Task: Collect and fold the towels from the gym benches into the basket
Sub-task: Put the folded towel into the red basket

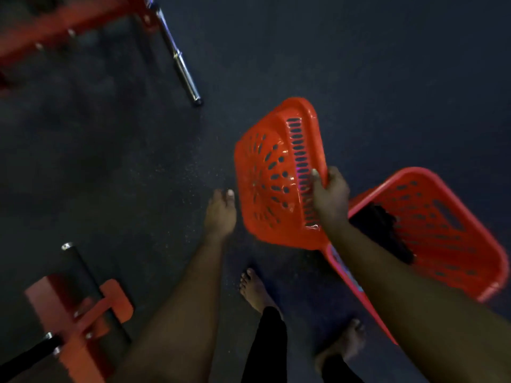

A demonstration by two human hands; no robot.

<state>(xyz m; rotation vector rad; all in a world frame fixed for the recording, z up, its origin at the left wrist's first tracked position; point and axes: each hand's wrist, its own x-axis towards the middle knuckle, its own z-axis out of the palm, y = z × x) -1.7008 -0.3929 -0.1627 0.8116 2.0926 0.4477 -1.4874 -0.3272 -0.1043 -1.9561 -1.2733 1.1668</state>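
My right hand grips the rim of an orange perforated plastic basket, which hangs tilted above the floor with its inside facing me and nothing in it. A second orange basket lies tilted at the right, partly behind my right forearm, with a dark cloth inside that may be a towel. My left hand hovers just left of the held basket, fingers relaxed, holding nothing.
Dark rubber gym floor spreads all around. A red bench frame with a chrome bar stands at the top left. Another red metal base sits at the bottom left. My bare feet are below the baskets.
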